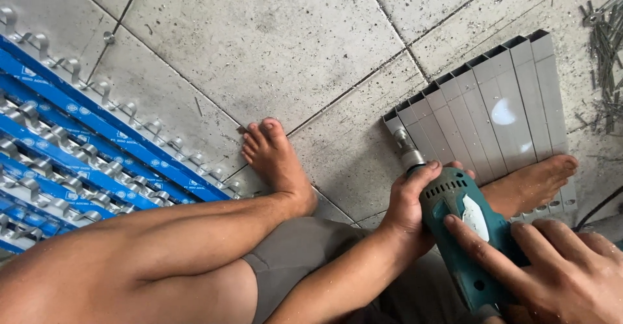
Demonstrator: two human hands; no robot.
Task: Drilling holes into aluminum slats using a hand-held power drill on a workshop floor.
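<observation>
Drill (464, 223) gripped by both my hands, left (407, 207) and right (558, 265), fingers wrapped around it; bit on first slat of grey profile row (500, 113), others untouched as far as I see

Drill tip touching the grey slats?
Touching. The head view shows the drill, gripped by the left hand and right hand, with its tip pressed against the end slat of the grey slats, no gap.

Beneath the right grip (571, 272) the drill's (470, 233) handle runs off the bottom edge, its bit tip hidden against the grey profiles (493, 110).
</observation>
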